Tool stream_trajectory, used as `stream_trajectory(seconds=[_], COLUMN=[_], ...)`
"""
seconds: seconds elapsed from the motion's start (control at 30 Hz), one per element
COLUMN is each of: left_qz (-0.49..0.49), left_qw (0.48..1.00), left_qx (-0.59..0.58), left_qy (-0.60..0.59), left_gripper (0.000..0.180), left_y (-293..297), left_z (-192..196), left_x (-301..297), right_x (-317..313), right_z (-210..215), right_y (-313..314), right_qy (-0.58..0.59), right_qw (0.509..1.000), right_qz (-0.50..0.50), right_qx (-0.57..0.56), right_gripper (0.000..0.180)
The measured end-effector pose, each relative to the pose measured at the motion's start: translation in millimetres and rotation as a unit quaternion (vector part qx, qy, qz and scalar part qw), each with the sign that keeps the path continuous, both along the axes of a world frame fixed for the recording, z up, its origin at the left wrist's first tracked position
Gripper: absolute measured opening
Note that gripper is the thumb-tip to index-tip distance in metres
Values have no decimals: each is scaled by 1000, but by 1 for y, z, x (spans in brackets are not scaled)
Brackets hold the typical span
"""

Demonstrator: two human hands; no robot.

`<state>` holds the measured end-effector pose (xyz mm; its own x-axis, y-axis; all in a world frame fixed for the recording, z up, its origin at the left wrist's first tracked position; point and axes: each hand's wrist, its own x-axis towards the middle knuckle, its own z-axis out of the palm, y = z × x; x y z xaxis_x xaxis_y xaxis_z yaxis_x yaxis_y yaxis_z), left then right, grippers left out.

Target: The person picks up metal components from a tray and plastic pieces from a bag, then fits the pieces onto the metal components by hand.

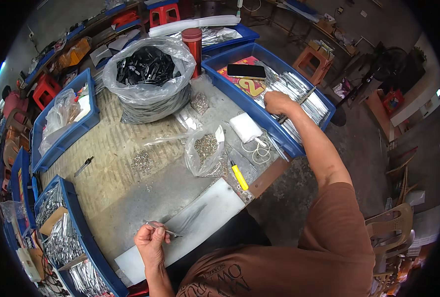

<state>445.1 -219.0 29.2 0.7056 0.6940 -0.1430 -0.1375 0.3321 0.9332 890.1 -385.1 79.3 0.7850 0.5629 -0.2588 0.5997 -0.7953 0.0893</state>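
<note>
My left hand is closed in a pinch over the white board at the table's near edge. Between its fingers is a thin metal piece, its pointed end sticking out to the right. My right arm stretches far right to a blue tray filled with long silvery metal strips. There my right hand rests on the strips with curled fingers; the fingertips are hidden, so what they grip cannot be made out. A black phone lies beside it in the tray.
A clear bag of black parts stands at the back. Small screws fill an opened bag mid-table, with a loose pile nearby. A yellow-handled screwdriver lies near the right edge. Blue trays line the left; a red flask stands behind.
</note>
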Motion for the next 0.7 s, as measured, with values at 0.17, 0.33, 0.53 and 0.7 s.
stream_trajectory(seconds=[0.17, 0.33, 0.53, 0.7], left_qz=[1, 1, 10, -25], left_qw=[1000, 1000, 999, 1000], left_qx=[8, 7, -2, 0], left_qy=[-4, -10, -37, -16], left_gripper=[7, 8, 8, 3], left_y=[5, 6, 5, 2], left_z=[-3, -4, 2, 20], left_x=[-3, -3, 6, 20], right_x=[3, 10, -11, -67], right_z=[1, 2, 35, 48], right_y=[-7, -21, -14, 4], right_qy=[34, 27, 69, 186], right_qw=[999, 995, 953, 890], right_qz=[-5, 14, 17, 99], right_qx=[30, 97, 295, 405], right_gripper=[23, 21, 16, 12])
